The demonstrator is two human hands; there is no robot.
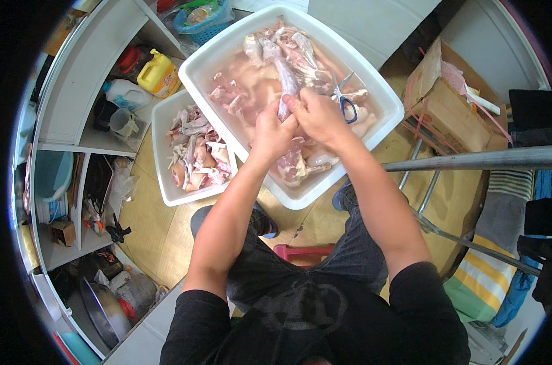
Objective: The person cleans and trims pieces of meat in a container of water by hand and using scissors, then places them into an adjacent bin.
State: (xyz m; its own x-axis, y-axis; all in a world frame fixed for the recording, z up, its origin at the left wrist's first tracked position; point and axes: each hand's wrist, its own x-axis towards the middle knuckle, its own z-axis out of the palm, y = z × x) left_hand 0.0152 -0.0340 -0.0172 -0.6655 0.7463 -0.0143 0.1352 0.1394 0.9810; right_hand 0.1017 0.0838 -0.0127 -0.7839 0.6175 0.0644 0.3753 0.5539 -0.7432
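over the big white tub (382, 91) of pinkish water, the left hand (272, 135) and right hand (315, 112) both close around a long raw poultry piece (286, 76), lifting it to drain, the right also keeping blue-handled scissors (344, 97) ready.

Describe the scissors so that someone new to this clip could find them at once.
Start at the large white rectangular plastic tub of raw poultry pieces in pinkish water, in front of the seated person. The blue-handled metal scissors sit at its right side, just beyond the right hand, which has them looped on its fingers. They are the only metal tool among pale meat.
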